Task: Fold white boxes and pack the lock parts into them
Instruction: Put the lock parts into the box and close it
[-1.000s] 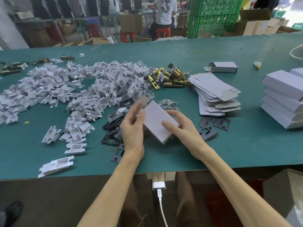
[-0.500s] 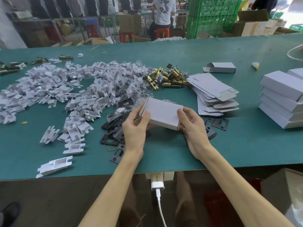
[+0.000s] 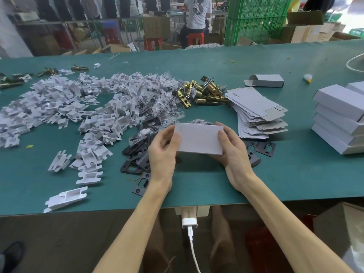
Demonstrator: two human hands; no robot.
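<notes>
Above the green worktop [image 3: 197, 184] I see my left hand [image 3: 162, 152] and right hand [image 3: 233, 150] gripping one white box [image 3: 200, 138] by its ends.

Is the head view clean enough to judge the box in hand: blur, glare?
Head view: the white box is sharp and evenly lit, no glare; wide-angle bows the table along its far edge; the top right corner is blown out.

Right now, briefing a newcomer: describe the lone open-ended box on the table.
On the green table, find the fanned stack of flat box blanks. Just beyond it lies a lone box: folded up, left end flap open, unlike the closed boxes stacked at right.
</notes>
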